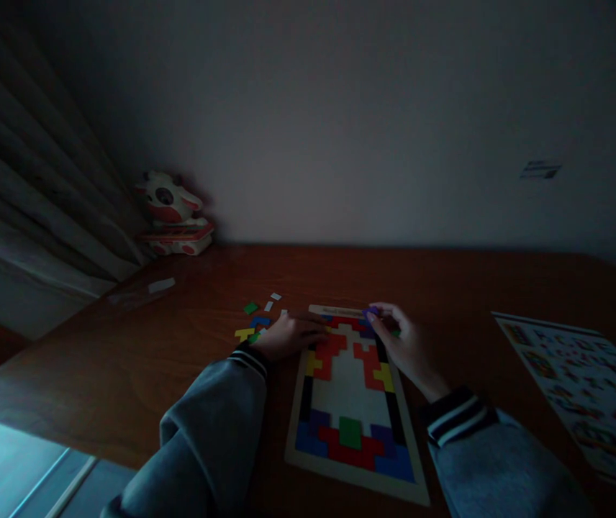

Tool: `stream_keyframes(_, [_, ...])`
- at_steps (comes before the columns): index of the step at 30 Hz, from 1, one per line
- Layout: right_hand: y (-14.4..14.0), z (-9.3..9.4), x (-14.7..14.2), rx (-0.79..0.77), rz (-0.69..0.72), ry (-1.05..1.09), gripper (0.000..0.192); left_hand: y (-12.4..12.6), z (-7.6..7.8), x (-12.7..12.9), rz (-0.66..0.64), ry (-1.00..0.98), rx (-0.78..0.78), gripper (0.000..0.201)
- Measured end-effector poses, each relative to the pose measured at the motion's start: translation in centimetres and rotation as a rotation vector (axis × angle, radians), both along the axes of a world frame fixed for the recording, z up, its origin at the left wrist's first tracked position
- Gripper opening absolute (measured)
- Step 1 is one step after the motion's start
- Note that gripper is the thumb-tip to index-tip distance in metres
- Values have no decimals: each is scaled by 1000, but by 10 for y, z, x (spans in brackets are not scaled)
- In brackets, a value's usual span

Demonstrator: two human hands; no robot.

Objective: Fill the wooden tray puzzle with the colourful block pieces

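Table [437, 288]: brown wood, spreading beneath and beyond the left hand [293, 336] and the right hand [402, 344].
Printed sheet [591, 403]: flat, well out to the right of the right hand, cut off by the view's edge.
Board [343, 388]: between the hands and reaching nearer the body; coloured pieces line its sides and both ends, leaving a pale middle bare.
Cow-like toy [170, 205]: far past the left hand, off to its left.
Left hand: palm down, fingers laid loosely over the board's left rim; no piece shows in its grasp.
Right hand: apart from the left, thumb and forefinger pinched.
Loose pieces [251, 308]: green, yellow, blue and white, just beside and beyond the left hand.
Purple piece [371, 314]: in the right hand's pinch, at the board's far right corner.
Step in hand: seemingly handling this piece over the board while the left hand steadies it.
Next move: probably calls for a light pinch and careful turning.
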State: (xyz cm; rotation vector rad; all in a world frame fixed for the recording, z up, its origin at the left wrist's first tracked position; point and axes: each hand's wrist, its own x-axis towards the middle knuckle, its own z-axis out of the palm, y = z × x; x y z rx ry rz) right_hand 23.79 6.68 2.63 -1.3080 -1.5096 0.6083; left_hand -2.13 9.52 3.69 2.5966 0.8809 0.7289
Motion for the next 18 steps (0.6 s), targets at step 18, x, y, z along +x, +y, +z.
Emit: stream_keyframes(18, [-3, -2, -1, 4, 68, -89, 34, -14, 9, -3, -48, 181, 140, 33])
